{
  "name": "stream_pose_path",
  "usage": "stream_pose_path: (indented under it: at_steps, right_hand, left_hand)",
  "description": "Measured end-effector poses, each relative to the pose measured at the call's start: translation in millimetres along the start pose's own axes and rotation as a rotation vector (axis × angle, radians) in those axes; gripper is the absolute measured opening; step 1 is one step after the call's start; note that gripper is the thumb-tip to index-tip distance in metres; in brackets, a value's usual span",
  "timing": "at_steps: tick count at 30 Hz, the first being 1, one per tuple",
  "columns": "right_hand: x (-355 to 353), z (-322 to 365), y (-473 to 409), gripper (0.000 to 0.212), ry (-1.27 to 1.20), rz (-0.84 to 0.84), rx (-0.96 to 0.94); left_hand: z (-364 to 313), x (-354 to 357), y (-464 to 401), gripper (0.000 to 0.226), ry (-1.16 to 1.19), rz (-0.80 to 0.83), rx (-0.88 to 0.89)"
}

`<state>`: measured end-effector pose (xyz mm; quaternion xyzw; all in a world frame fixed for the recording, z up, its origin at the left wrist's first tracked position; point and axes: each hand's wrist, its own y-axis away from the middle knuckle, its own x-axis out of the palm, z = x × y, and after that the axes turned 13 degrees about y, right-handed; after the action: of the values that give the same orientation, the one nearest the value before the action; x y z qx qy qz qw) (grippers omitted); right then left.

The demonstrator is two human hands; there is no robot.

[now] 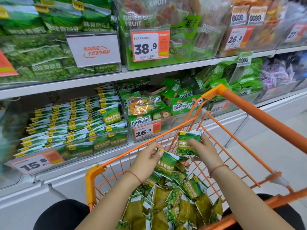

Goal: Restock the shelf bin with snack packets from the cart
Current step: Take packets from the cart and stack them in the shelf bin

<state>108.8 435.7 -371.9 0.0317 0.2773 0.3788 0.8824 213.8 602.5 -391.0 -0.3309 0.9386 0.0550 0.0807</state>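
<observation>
Shop aisle, shelves far | cart (249,112) near, heaped with snack packets (174,201) | left hand (146,161) pinches one packet (166,165) | right hand (204,151) grips another (186,143), apparently gathering a handful | shelf bin (74,146) far left, nearly full.
</observation>
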Motion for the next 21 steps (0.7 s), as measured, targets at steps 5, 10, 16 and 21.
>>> stream_pose_path:
  at_steps: [5, 10, 16, 21]
  right_hand:
    - [6.9, 2.8, 6.1, 0.067, -0.032, 0.209, -0.124]
    - [8.2, 9.6, 15.2, 0.090, -0.394, 0.481, -0.036]
    - [18.1, 28.4, 32.9, 0.066, -0.347, 0.519, -0.087]
    - [38.6, 45.9, 43.5, 0.022, -0.200, 0.454, -0.208]
  left_hand:
    - [-25.0, 2.9, 5.4, 0.011, 0.358, -0.200, 0.068]
    - [-35.6, 8.9, -0.3, 0.012, 0.356, -0.452, 0.100]
    - [-43.5, 3.9, 7.2, 0.010, 0.209, -0.569, 0.166]
    - [-43.8, -14.8, 20.8, 0.016, 0.068, -0.581, 0.246]
